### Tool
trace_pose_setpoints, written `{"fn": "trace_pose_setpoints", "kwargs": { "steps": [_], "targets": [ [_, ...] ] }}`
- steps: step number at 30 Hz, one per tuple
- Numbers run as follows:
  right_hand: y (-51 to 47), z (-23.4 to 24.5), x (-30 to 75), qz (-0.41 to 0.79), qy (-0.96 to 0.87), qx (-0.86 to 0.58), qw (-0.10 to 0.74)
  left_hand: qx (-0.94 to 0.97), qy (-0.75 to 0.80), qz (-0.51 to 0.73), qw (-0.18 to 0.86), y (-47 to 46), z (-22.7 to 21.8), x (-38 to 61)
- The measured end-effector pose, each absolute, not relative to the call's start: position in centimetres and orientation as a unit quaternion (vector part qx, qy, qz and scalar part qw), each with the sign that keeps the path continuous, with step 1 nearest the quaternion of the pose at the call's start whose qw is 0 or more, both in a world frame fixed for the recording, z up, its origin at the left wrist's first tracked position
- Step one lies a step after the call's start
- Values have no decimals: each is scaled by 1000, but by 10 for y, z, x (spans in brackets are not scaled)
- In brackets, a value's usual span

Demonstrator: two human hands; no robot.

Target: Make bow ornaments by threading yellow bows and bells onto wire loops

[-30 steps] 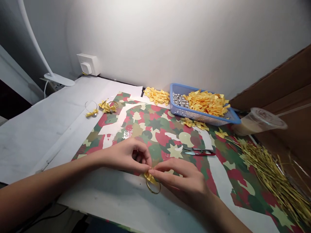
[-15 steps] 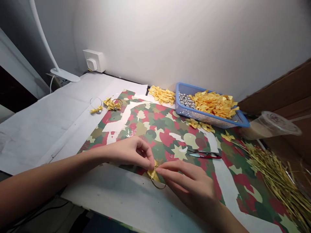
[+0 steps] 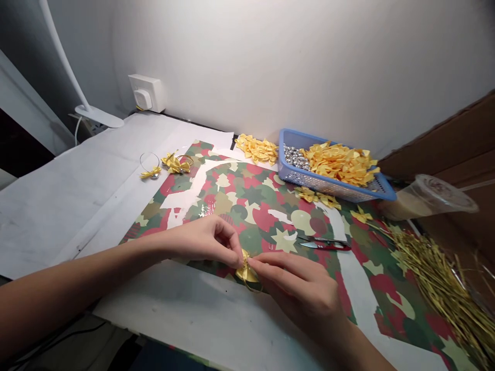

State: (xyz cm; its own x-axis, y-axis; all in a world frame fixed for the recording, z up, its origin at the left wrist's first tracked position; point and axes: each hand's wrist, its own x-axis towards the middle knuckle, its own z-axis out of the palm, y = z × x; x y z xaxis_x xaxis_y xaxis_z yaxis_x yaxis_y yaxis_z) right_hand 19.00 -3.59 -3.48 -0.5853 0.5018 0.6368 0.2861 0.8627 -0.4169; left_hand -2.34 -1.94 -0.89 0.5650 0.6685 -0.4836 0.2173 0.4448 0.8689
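Between my two hands, close to the table's front edge, is a yellow ribbon bow (image 3: 246, 274) with a thin gold cord looping below it. My left hand (image 3: 216, 242) pinches the bow from the left with thumb and forefinger. From the right, my right hand (image 3: 299, 281) has its thumb and fingertips closed at the bow's middle, where the cord lies; the exact grip of its fingers is partly hidden. A pair of thread snips (image 3: 327, 243) lies on the patterned paper beyond my right hand.
A blue basket (image 3: 336, 188) holds silver bells and yellow bows. More loose bows (image 3: 257, 149) lie left of it. Corded bows (image 3: 177, 163) rest at the left. At the right are a bundle of gold cords (image 3: 433, 273) and a plastic cup (image 3: 429, 198). A lamp (image 3: 98, 116) stands back left.
The bow has turned between my fingers and shows more of its face. Its cord loop has swung and looks flatter. Both hands stay pinched in nearly the same place.
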Motion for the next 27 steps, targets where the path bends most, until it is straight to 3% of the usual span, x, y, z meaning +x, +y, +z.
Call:
{"fn": "trace_pose_setpoints", "kwargs": {
  "steps": [6,19,27],
  "targets": [
    [-37,-34,188,186,-868,-239,393,495,434,166,734,-19,-9,-23],
    [-41,-29,182,599,-638,-308,373,527,464,145,697,-18,-12,-25],
    [-41,-35,180,650,-579,-343,353,520,461,149,703,-19,-11,-24]
  ]
}}
